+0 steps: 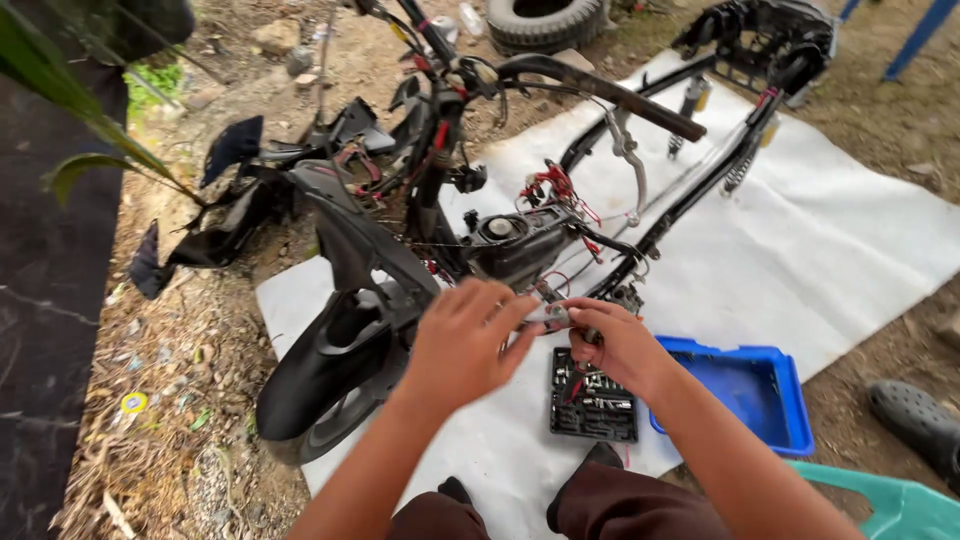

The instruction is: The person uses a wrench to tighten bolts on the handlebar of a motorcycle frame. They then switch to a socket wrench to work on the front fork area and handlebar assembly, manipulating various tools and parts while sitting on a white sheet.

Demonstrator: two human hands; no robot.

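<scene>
A small metal tool [556, 316] — a ratchet or socket piece, too small to tell which — sits between the 2 hands, just above the open socket set case [592, 396] and just in front of the stripped scooter frame [520, 240]. The left hand [468, 340] has its fingers spread and curled toward the tool's near end, fingertips touching it, as if steadying or turning it rather than gripping hard. The right hand [612, 338] is clenched around the other end, thumb on top; holding the piece at both ends this way keeps it level in front of the eyes. The black case lies open on the white sheet [820, 240], within easy reach below the hands, its moulded slots filled with rows of shiny sockets and bits. Beside it, touching its right edge, stands a blue plastic tray [760, 395]; its inside looks bare from this angle. The scooter lies with its black front mudguard [330, 370] toward the person and its handlebar [600, 90] tilted overhead. A tyre [545, 20] rests on the dirt well beyond, and a dark shoe [915, 420] shows at the right edge.
</scene>
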